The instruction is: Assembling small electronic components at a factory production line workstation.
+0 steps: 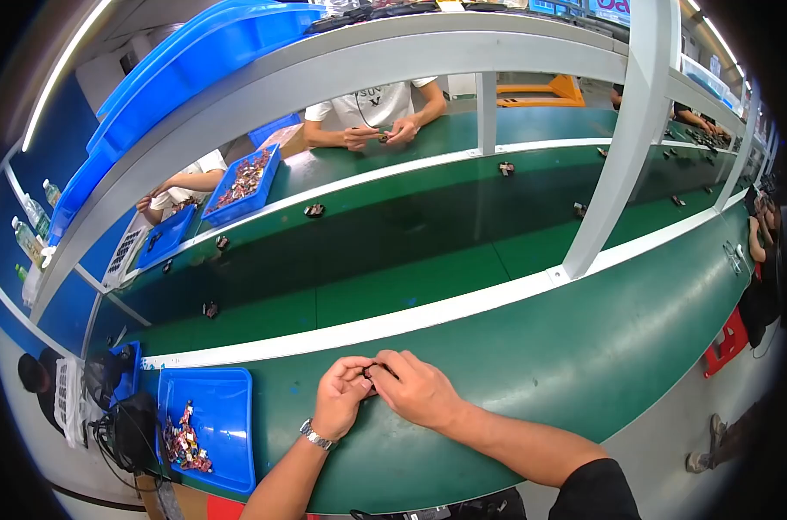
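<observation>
Both my hands meet over the green worktop point(514, 381), fingertips pinched around one small dark part point(369, 374) that they largely cover; its kind cannot be made out. My left hand point(340, 394), with a metal watch point(317, 434) on the wrist, grips it from the left side. From the right, my right hand point(415, 388) closes its thumb and fingers on the same piece. Left of my forearm lies a blue tray point(229, 416) with a heap of small red, black and metallic parts point(185, 442) along its left side.
Beyond a white rail point(350, 334), a green conveyor belt point(393, 295) carries scattered small assemblies point(314, 211). A grey upright post point(614, 156) rises at the right. Across the belt, people handle parts beside a filled blue bin point(244, 184). Black cables point(133, 433) hang left of my tray.
</observation>
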